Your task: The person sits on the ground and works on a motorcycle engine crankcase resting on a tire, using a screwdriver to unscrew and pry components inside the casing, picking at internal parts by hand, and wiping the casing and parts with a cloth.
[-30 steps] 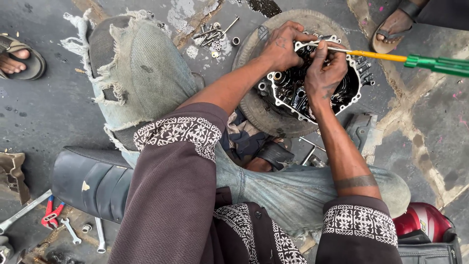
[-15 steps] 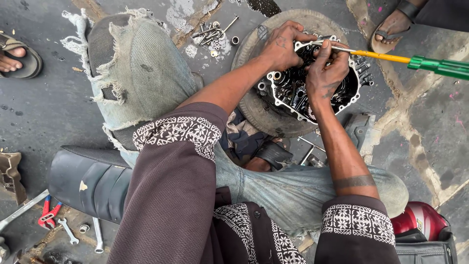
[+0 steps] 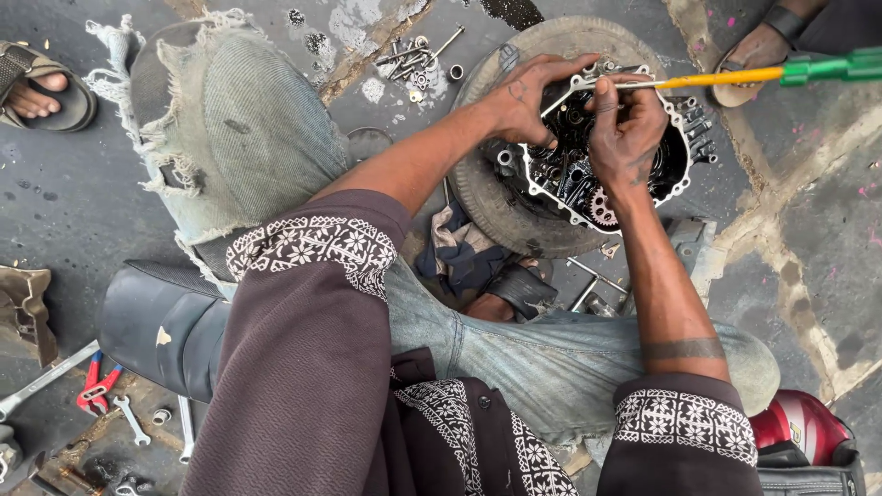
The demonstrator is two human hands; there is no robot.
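Nearest, at the ground's lower left, lie red pliers [image 3: 96, 390] and small spanners [image 3: 133, 420] beside a black seat [image 3: 161, 331]. Farther off, an open engine case [image 3: 602, 170] sits on a tyre [image 3: 491, 197] at the ground's upper middle. The left hand [image 3: 524, 96] lies on the case's left rim, fingers spread and gripping it. The right hand [image 3: 625, 133] is curled inside the case, pinching the tip of a screwdriver [image 3: 735, 76] that enters from the right. Loose bolts [image 3: 413, 60] lie beyond.

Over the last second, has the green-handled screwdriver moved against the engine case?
Yes, slightly. The screwdriver has tilted up at its handle end, while its tip stays at the top rim of the engine case beside the right hand.
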